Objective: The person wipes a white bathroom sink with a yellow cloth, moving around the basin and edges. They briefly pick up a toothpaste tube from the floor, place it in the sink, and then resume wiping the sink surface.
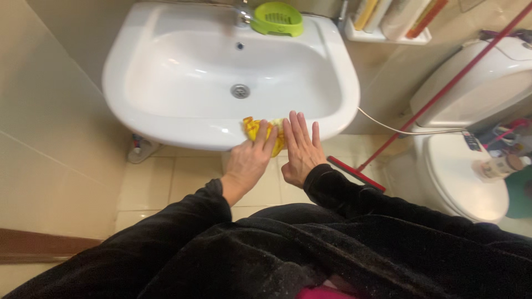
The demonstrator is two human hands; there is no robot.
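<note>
Left hand [247, 161] pressing a crumpled yellow cloth [261, 132] against the front rim of the white washbasin [138, 119], grip closing over the cloth with fingers curled on top. Right hand [301, 148] lying flat just beside, fingers straight and together, grip wide and holding nothing, fingertips touching the basin edge and the cloth's right side. Cloth sitting at the lower front lip, below the drain [240, 91]. Green soap dish [276, 18] resting on the back ledge near the tap. Red-handled floor wiper [438, 94] leaning between basin and white toilet [465, 166]. Black sleeves covering both forearms.
</note>
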